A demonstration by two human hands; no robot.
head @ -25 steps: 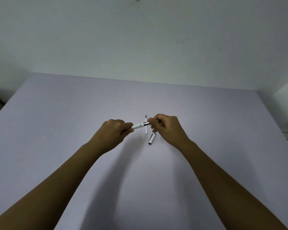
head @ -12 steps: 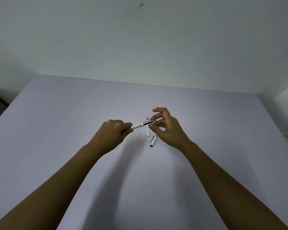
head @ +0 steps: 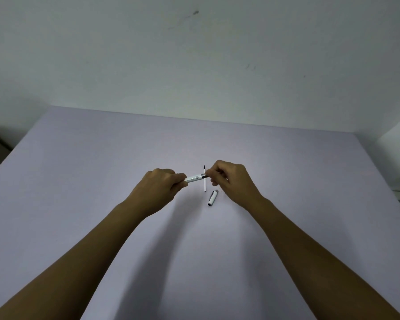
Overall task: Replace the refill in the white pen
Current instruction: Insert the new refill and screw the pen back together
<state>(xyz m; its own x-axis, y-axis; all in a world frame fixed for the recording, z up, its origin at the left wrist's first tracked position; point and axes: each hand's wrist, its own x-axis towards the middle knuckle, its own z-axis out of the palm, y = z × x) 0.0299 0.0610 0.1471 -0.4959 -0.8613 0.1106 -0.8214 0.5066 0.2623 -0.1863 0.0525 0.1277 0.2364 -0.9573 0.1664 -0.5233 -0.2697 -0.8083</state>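
Hands were close together above the lilac table (head: 102, 204), both closed on the slim white plastic pen barrel (head: 194, 178): left hand (head: 162, 188) gripping its rear, right hand (head: 229, 179) pinching the dark tip end. A thin white refill rod (head: 205, 184) and white pen cap (head: 212, 197) lay just beyond. Step appeared to be working the tip section; which way could not be told. Next move likely calls for a steady twist with the barrel held still.

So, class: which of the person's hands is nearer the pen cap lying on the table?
Right. The right hand is just above and right of the pen cap; the left hand grips the white pen farther left.
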